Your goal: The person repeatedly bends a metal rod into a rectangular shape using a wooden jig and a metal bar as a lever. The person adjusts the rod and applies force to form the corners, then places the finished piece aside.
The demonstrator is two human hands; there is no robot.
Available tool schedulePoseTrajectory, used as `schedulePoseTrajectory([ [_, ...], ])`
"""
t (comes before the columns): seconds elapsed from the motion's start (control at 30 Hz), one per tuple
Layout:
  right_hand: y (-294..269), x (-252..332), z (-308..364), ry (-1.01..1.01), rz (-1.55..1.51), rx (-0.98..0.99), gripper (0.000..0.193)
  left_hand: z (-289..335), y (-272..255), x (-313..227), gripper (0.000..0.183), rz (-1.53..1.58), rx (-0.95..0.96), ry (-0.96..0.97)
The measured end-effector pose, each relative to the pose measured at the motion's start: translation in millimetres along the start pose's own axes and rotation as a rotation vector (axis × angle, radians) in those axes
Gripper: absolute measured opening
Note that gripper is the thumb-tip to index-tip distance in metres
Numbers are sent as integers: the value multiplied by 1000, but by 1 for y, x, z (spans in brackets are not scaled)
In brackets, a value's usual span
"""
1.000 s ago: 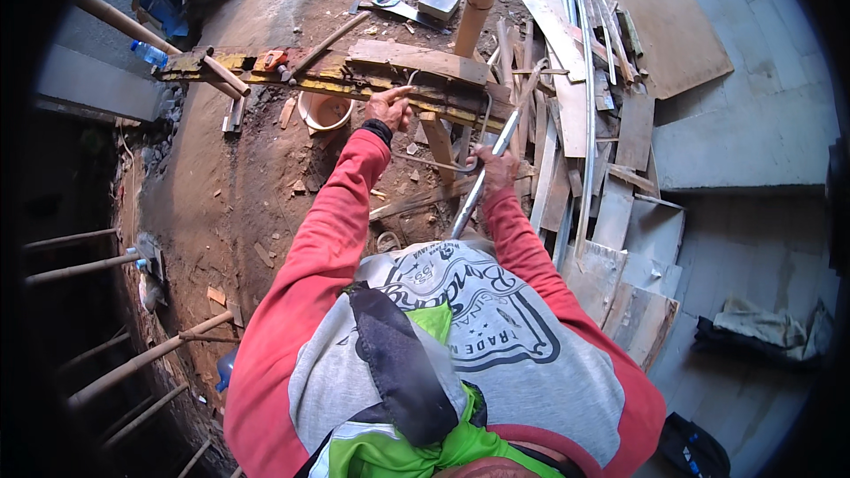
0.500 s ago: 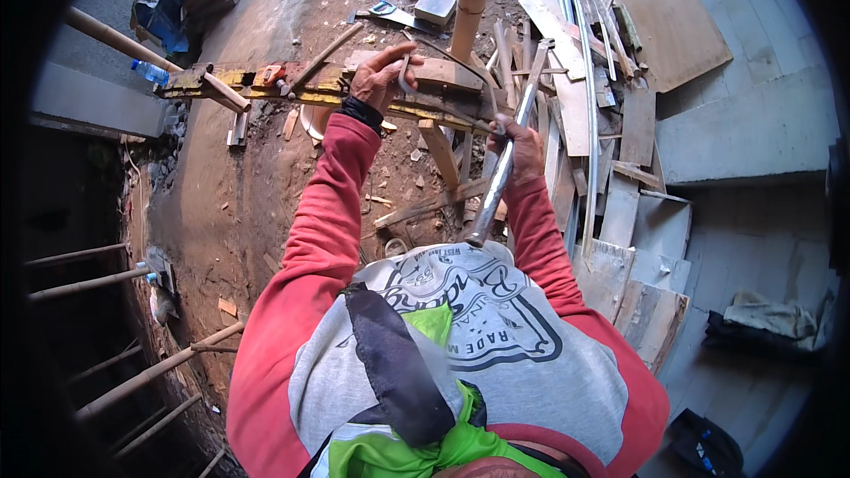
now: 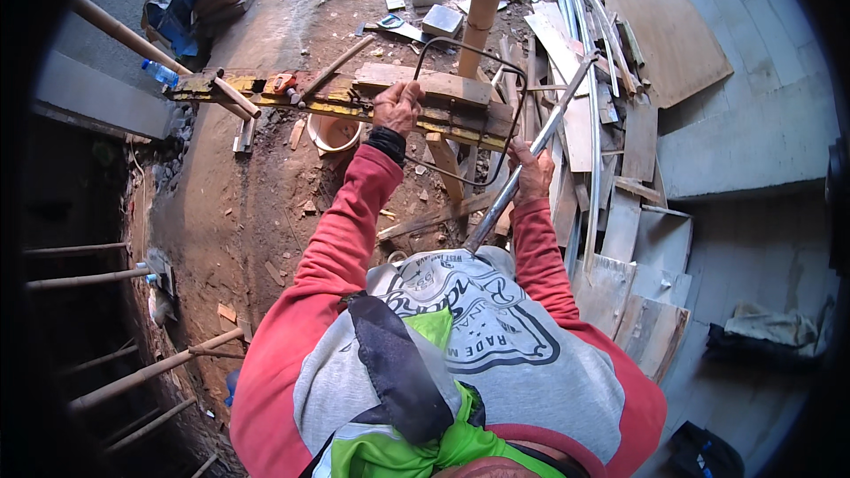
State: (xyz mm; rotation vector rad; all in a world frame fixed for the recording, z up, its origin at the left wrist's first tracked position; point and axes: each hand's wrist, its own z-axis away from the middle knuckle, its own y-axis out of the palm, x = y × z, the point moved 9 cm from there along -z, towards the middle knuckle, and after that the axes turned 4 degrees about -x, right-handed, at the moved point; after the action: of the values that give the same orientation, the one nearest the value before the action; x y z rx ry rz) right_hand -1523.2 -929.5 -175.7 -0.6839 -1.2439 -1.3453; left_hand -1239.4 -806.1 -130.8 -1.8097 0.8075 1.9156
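My left hand (image 3: pixel 398 109) is closed on the left side of a thin dark metal rod bent into a squarish loop, like a rebar stirrup (image 3: pixel 516 115). The loop stands tilted up over the workbench beam. Wrapped in my right hand (image 3: pixel 533 170) is a long silvery metal bar (image 3: pixel 496 208), slanting from my waist up to the right. The loop's lower right side passes against my right fingers; I cannot tell whether they grip it too. Under my left hand runs the yellow-stained beam (image 3: pixel 341 109), with a wooden block (image 3: pixel 425 81) on top.
An orange tool (image 3: pixel 284 82) and a wooden stick (image 3: pixel 339 66) lie on the beam. Below it is a bucket (image 3: pixel 335 133). A bamboo post (image 3: pixel 485 9) rises beyond. Scrap planks (image 3: pixel 637 133) and long metal rods (image 3: pixel 591 177) crowd the right. A handsaw (image 3: pixel 403 28) lies farther off.
The bent rod has swung from nearly edge-on to showing its full loop. My left hand has come down nearer and closed on its side. The bar stays in my right hand.
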Motion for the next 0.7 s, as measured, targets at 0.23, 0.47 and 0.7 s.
schedulePoseTrajectory([
  [0.23,-7,-40,4,111,-19,80,40,22,-31,127,24,-103,-140,-288],
  [0.47,-9,-74,2,138,47,-10,28,34,-40,151,20,-214,-190,-406],
  [0.7,-6,-63,-7,81,27,-8,33,39,-40,129,22,-274,-232,-243],
])
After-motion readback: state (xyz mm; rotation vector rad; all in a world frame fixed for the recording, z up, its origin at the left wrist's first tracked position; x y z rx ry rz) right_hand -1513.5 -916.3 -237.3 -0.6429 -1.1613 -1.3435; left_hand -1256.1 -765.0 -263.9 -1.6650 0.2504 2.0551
